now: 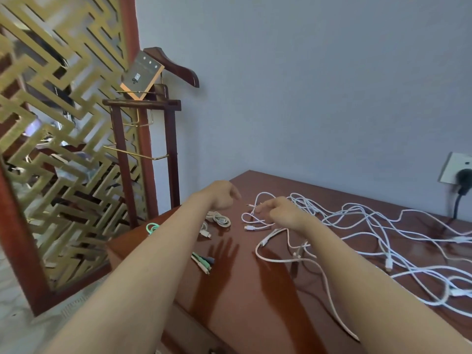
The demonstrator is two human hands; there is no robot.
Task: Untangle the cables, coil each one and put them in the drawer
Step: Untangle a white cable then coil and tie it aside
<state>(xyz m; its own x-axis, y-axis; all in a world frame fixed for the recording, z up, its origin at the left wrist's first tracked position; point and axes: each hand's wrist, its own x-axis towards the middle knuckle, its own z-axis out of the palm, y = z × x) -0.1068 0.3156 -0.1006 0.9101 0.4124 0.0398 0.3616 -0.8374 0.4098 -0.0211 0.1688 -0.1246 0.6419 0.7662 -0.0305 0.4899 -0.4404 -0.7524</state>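
The left hand (224, 196) hovers over the table (255, 302) near its far left corner, fingers loosely curled and holding nothing, just above a coiled beige cable (221, 219). The right hand (283, 212) is over the table's far middle, fingers half curled at a loop of the white cables (370, 226); whether it pinches one cannot be determined. The white cables lie tangled across the table's right half.
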